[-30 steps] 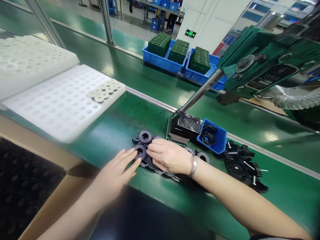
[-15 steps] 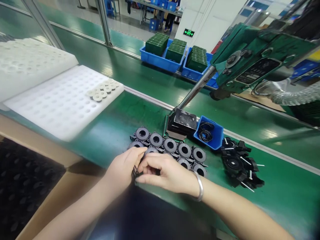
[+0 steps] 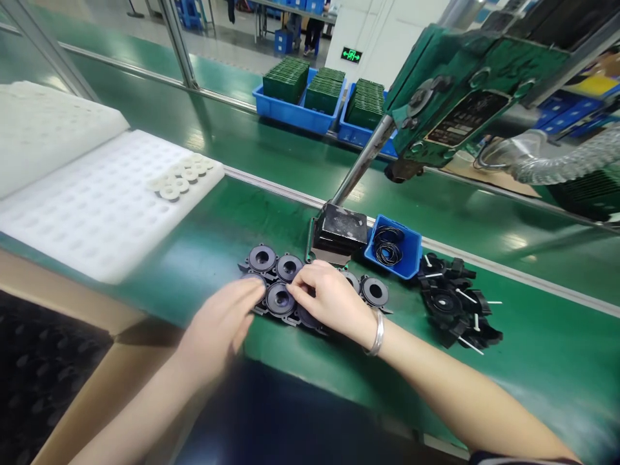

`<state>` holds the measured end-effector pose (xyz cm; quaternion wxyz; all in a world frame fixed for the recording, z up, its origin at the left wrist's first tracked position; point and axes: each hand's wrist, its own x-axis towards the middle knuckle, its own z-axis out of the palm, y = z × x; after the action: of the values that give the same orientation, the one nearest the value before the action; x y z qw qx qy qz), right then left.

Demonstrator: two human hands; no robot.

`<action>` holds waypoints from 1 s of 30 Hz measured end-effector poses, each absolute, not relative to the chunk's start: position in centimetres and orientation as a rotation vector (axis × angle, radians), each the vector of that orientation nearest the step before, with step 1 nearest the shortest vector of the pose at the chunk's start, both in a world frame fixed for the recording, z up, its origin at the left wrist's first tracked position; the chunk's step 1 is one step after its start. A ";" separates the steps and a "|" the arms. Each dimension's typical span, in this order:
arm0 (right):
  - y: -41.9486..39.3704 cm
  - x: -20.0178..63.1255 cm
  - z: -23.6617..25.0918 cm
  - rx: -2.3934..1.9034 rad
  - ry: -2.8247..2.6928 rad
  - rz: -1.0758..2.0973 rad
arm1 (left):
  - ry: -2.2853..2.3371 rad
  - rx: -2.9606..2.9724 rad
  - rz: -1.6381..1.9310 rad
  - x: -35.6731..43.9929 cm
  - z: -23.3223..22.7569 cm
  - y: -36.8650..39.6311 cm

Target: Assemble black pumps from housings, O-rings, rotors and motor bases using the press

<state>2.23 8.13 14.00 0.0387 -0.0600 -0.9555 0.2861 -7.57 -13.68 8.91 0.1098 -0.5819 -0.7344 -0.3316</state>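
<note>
Both hands have gone back onto the black ring parts [image 3: 281,298] (laid in rows on the worktop [image 3: 203,252]), the left hand [image 3: 220,326] flat and spread, the right hand [image 3: 329,300] pinching one.

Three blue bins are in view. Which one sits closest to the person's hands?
The small blue bin holding black rings, just beyond the right hand. The two others hold stacked green boards and stand far back across the belt.

Glossy green tabletop [image 3: 232,219]. Round moulded plastic discs [image 3: 281,298]: black. Perforated foam tray [image 3: 92,200]: white, regular hole grid, white rings [image 3: 181,177] on it. Small plastic bin [image 3: 409,248]: blue, black rings inside. Wrist bangle [image 3: 376,332]: silver.
</note>
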 end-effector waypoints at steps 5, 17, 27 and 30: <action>7.9 2.1 13.4 -0.117 -2.947 0.711 | -1.967 -2.044 -0.705 -6.5 7.7 -13.4; 9.1 2.5 13.1 0.458 -3.008 0.093 | -1.981 -2.092 -0.472 -6.4 8.9 -13.1; 10.5 3.7 14.0 0.847 -2.981 -0.047 | -1.975 -2.045 -0.335 -5.5 8.9 -13.0; 10.7 3.9 14.3 0.865 -2.974 0.038 | -1.969 -2.041 -0.328 -5.3 8.8 -12.8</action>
<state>3.91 10.67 14.26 0.0220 0.2792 -0.9599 0.0124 -5.27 -12.85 8.85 0.1428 -0.7077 -0.6825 -0.1136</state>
